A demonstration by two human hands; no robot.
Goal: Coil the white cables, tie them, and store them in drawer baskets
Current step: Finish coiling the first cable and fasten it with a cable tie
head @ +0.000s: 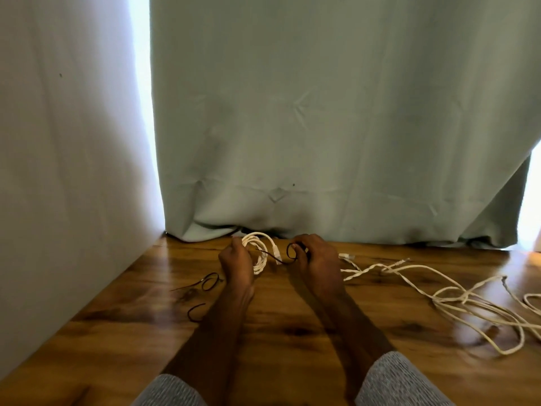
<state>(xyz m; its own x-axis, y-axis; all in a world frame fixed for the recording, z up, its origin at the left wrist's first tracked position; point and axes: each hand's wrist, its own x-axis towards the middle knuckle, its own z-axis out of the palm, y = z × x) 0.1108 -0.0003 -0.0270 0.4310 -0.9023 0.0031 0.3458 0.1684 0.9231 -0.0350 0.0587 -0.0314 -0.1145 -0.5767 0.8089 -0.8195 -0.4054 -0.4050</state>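
Coiled cable (257,253): white, braided, looped at lower centre.
Left hand (237,263): clasped around the coil.
Right hand (316,259): dark tie (288,253) pinched beside the coil.

Both forearms reach up from the frame's bottom edge toward its lower centre — left hand (236,263) and right hand (317,259) side by side, fingers curled in grips.

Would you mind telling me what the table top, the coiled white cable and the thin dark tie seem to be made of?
Table top: wood or wood-look laminate, glossy; grain, dark knots and light reflections show. Coiled white cable, gripped by the left hand: looks braided, from its twisted, rope-like texture, though blur leaves that open. Dark tie, pinched by the right hand: probably coated wire, since it holds a curl.
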